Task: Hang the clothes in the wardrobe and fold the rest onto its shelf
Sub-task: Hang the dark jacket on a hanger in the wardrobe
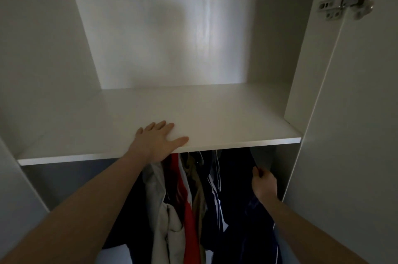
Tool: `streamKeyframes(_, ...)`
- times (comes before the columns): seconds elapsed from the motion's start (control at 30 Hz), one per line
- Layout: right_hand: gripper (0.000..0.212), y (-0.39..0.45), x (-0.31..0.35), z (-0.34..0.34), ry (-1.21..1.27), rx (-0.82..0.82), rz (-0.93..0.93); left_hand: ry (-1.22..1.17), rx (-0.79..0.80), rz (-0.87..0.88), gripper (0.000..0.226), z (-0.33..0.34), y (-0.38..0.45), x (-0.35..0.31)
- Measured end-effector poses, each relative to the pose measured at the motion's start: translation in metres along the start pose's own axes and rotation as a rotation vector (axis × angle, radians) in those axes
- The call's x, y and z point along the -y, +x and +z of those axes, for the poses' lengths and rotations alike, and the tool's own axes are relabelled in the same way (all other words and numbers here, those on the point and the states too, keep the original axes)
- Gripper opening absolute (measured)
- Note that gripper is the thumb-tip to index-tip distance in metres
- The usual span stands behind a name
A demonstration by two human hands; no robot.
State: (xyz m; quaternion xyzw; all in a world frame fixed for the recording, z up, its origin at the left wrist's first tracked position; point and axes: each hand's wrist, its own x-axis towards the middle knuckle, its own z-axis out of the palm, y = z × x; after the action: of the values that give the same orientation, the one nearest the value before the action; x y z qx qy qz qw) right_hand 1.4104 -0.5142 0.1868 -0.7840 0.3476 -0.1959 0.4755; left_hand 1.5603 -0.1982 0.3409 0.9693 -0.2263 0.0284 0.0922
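My left grip [158,141] lies spread flat on the white shelf [226,117]; my right grip [263,182] pinches a dark garment [234,177] among the hanging clothes [187,199] below

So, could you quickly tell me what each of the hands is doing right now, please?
Left hand: open, flat on the shelf edge.
Right hand: pinching a dark garment under the shelf.
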Motion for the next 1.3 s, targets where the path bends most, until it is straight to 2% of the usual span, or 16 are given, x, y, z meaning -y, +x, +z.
streamKeyframes(0.17,0.033,0.024,0.013,0.011,-0.067,0.005,-0.044,-0.014,-0.049,-0.002,0.116,0.009,0.007,0.007)
streamKeyframes(0.33,0.034,0.04,0.016,0.027,-0.119,0.036,-0.011,-0.017,-0.075,-0.008,0.113,0.012,0.01,0.01)
streamKeyframes(0.63,0.032,0.04,-0.012,0.03,-0.275,0.106,0.052,-0.014,-0.079,-0.003,0.112,0.011,0.007,0.009)
streamKeyframes(0.87,0.034,0.046,-0.018,0.021,-0.466,0.242,0.074,-0.017,-0.087,-0.005,0.113,0.011,0.005,0.008)
streamKeyframes(1.0,0.039,0.039,-0.029,0.016,-0.539,0.238,0.103,-0.018,-0.09,-0.011,0.112,0.01,0.005,0.007)
streamKeyframes(1.1,0.051,0.03,-0.032,0.023,-0.474,0.122,0.049,-0.016,-0.09,-0.008,0.111,0.01,0.004,0.007)
streamKeyframes(1.2,0.04,0.018,-0.028,0.036,-0.284,0.072,-0.135,-0.014,-0.085,-0.01,0.111,0.009,0.004,0.007)
streamKeyframes(1.3,0.031,0.012,-0.018,0.051,-0.13,0.128,-0.209,-0.019,-0.079,-0.011,0.111,0.009,0.004,0.007)
